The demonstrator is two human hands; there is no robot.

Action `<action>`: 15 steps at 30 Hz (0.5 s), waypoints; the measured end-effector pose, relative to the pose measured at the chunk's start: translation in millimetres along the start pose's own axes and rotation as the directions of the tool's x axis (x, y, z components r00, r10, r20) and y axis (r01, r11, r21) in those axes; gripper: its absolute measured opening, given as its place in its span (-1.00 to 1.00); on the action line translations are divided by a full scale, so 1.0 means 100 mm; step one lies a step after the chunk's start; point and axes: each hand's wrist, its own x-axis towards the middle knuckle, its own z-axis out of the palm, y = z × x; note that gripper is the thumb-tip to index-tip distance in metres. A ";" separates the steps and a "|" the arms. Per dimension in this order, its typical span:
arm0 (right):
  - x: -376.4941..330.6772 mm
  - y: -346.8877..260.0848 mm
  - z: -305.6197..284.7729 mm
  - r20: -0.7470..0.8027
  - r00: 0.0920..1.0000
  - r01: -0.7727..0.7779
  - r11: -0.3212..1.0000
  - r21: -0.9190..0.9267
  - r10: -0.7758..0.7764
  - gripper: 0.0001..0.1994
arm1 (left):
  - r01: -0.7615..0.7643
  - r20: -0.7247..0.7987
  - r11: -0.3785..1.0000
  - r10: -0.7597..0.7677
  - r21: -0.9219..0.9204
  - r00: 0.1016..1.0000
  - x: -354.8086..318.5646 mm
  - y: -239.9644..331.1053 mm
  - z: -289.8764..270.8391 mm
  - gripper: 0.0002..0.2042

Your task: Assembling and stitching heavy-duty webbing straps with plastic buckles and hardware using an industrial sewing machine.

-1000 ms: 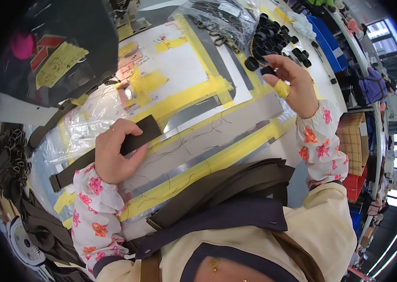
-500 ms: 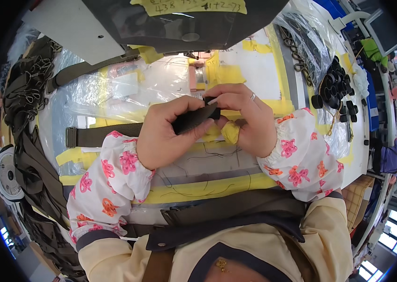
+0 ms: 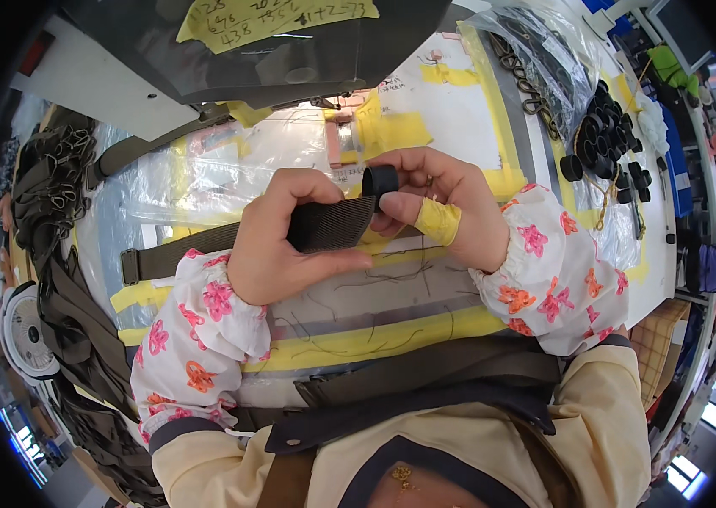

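My left hand (image 3: 277, 241) grips a dark olive webbing strap (image 3: 334, 227) near its end. From behind that hand the strap's length runs left across the table to a metal buckle (image 3: 130, 267). Pinched in my right hand (image 3: 451, 203) is a small black loop (image 3: 381, 179), held at the strap's tip. Whether the strap passes into the loop, I cannot tell. Yellow tape (image 3: 438, 222) wraps my right thumb.
A dark machine head (image 3: 290, 63) overhangs the back, with a pink-edged fixture (image 3: 334, 140) beneath it. Many black loops (image 3: 603, 140) are heaped at right. Straps with metal hooks (image 3: 61, 161) hang at left, near a white fan (image 3: 29, 330). Loose threads (image 3: 375, 339) lie in front.
My hands have drawn slightly apart. The black loop, mostly covered before, now shows its round opening, and the strap's end has turned flatter toward view. The whole view has shifted a little.
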 end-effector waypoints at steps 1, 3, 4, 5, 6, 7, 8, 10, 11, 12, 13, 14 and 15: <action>-0.01 -0.02 -0.01 -0.009 0.999 -0.050 0.999 0.018 0.051 -0.61 | -0.031 0.022 0.999 0.032 -0.037 0.999 0.00 -0.03 -0.05 -0.61; 0.00 -0.05 -0.03 -0.004 0.998 -0.066 0.997 0.044 0.066 -0.61 | -0.061 0.144 0.993 0.046 0.097 0.989 0.09 -0.01 -0.20 -0.63; 0.01 -0.05 -0.03 0.008 0.997 -0.082 0.994 0.066 0.081 -0.61 | -0.106 0.259 0.968 0.045 0.226 0.965 0.12 0.01 -0.24 -0.63; 0.00 -0.05 -0.03 0.008 0.997 -0.083 0.994 0.068 0.082 -0.61 | -0.105 0.260 0.968 0.044 0.226 0.965 0.13 0.02 -0.24 -0.63; 0.00 -0.04 -0.04 0.022 0.996 -0.083 0.995 0.056 0.082 -0.62 | -0.139 0.249 0.958 0.075 0.252 0.966 0.13 0.03 -0.24 -0.64; 0.00 -0.04 -0.05 0.036 0.996 -0.083 0.996 0.044 0.082 -0.62 | -0.173 0.238 0.945 0.106 0.278 0.965 0.14 0.04 -0.23 -0.65; 0.00 -0.05 -0.05 0.037 0.996 -0.084 0.995 0.044 0.083 -0.62 | -0.171 0.237 0.945 0.105 0.278 0.966 0.15 0.05 -0.23 -0.65; 0.00 -0.08 -0.05 0.058 0.988 -0.149 0.986 0.069 0.145 -0.63 | -0.290 0.247 0.875 0.205 0.388 0.947 0.17 0.08 -0.23 -0.69; 0.00 -0.08 -0.06 0.063 0.987 -0.150 0.986 0.068 0.146 -0.63 | -0.287 0.242 0.875 0.203 0.391 0.949 0.18 0.08 -0.23 -0.69; -0.01 -0.07 -0.08 0.059 0.988 -0.148 0.989 0.026 0.146 -0.64 | -0.336 0.268 0.841 0.237 0.425 0.934 0.18 0.07 -0.24 -0.71; 0.00 -0.06 -0.09 0.057 0.988 -0.145 0.989 -0.016 0.145 -0.65 | -0.383 0.295 0.803 0.269 0.457 0.917 0.18 0.07 -0.24 -0.73; 0.00 -0.04 -0.09 0.064 0.987 -0.145 0.989 -0.018 0.146 -0.65 | -0.380 0.290 0.801 0.268 0.463 0.919 0.16 0.07 -0.23 -0.73; 0.00 -0.02 -0.09 0.067 0.991 -0.112 0.993 -0.024 0.113 -0.65 | -0.391 0.272 0.783 0.291 0.483 0.917 0.14 0.05 -0.20 -0.75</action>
